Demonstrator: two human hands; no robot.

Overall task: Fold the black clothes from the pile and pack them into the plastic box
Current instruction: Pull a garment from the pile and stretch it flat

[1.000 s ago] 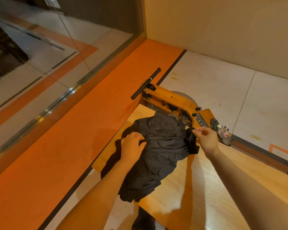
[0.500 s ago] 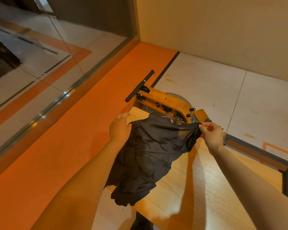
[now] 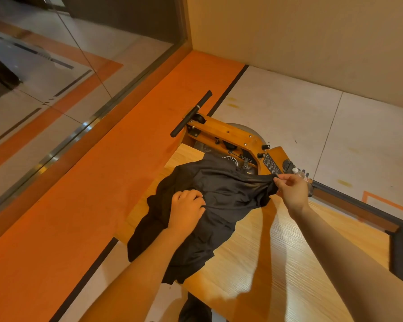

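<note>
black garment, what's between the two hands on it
In the head view, only a taut stretch of the black garment spans between the left hand and right hand.

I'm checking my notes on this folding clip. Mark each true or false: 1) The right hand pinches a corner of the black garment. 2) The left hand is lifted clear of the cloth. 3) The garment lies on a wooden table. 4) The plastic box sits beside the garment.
1) True: the right hand pinches a corner of the black garment.
2) False: the left hand rests on the cloth, fingers curled into it.
3) True: it lies on the wooden table, partly over its edge.
4) False: no plastic box is in view.
</note>
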